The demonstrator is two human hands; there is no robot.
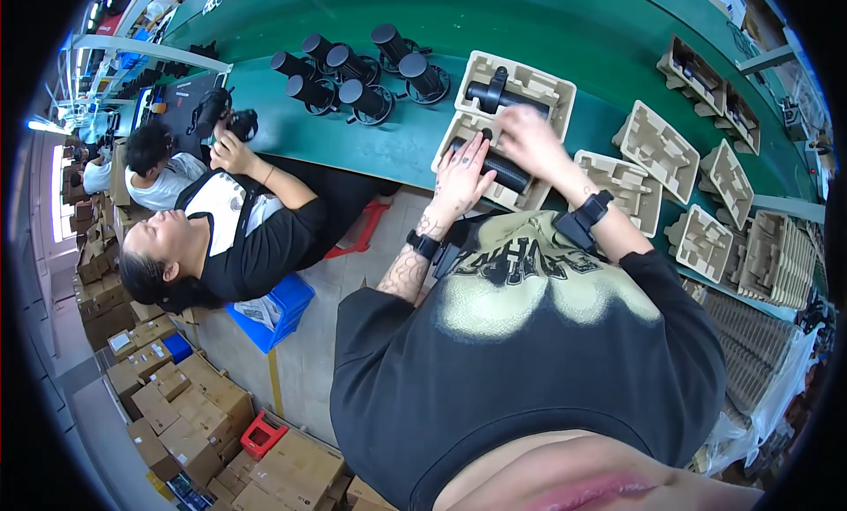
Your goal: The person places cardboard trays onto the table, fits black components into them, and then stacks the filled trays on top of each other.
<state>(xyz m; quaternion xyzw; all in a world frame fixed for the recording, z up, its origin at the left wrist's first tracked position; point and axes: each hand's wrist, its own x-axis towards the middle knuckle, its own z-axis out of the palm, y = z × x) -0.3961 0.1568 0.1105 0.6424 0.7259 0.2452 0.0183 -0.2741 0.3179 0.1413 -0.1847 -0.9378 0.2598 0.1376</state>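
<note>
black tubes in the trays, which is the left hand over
The tube nearer the shirt, partly hidden by the left hand; the other tube lies farther back, clear of it.

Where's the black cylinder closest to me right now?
In the head view, the black cylinder is just right of centre, lying in the nearer beige molded tray, beside your left hand and below your right hand.

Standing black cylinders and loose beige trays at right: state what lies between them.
In the head view, beige packaging holding black tubular parts lies there, with the left hand and right hand over it.
</note>
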